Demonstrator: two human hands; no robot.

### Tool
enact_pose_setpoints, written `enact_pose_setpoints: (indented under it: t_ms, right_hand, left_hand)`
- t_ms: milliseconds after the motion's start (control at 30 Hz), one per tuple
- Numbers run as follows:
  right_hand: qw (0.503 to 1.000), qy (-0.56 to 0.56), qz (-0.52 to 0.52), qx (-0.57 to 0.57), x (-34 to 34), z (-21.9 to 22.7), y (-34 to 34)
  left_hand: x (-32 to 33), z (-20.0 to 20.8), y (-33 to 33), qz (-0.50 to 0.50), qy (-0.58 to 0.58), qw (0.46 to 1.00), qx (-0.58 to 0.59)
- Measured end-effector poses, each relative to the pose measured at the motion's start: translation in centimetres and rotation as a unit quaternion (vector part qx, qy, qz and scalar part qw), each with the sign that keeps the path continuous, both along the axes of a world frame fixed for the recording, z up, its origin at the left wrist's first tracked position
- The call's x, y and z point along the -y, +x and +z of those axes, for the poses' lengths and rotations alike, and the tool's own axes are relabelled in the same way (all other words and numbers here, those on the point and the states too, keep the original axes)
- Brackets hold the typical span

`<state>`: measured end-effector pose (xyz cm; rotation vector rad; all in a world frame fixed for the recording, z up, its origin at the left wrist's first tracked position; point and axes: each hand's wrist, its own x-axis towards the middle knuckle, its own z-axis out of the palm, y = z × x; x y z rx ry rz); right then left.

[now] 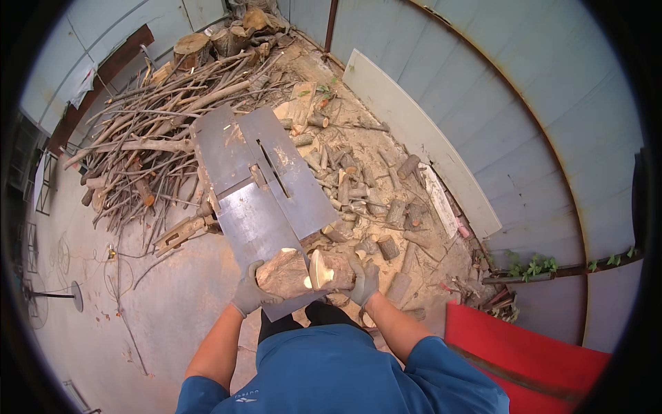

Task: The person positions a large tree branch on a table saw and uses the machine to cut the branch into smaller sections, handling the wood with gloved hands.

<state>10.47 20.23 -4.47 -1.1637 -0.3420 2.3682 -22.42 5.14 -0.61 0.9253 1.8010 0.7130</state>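
Two gloved hands, the left hand (247, 295) and the right hand (363, 281), each close their fingers around one log piece: left piece (284, 273), right piece (329, 270). Both pieces rest side by side on the near edge of the steel tabletop (255, 172), long axes roughly left to right. One branch pile (158, 131) lies beyond it, many cut logs (365, 200) to the right.

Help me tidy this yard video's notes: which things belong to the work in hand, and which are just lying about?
In hand:
left hand gripping a log piece
right hand gripping a second log piece
steel saw table

Lying about:
branch pile
cut logs
pale board
red sheet
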Motion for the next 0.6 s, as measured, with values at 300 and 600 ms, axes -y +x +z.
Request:
enact_pose_setpoints:
  t_ms: [300, 600]
  right_hand:
    - [0.936, 0.310, -0.061, 0.157, 1.1, 7.4, 8.8]
    - [0.917, 0.314, -0.074, 0.236, 0.8, 14.6, 13.9]
  left_hand:
    - [-7.1, 11.3, 10.6, 0.014, 0.044, 0.981, 0.189]
    - [-13.5, 18.1, 8.2, -0.107, 0.199, 0.946, 0.234]
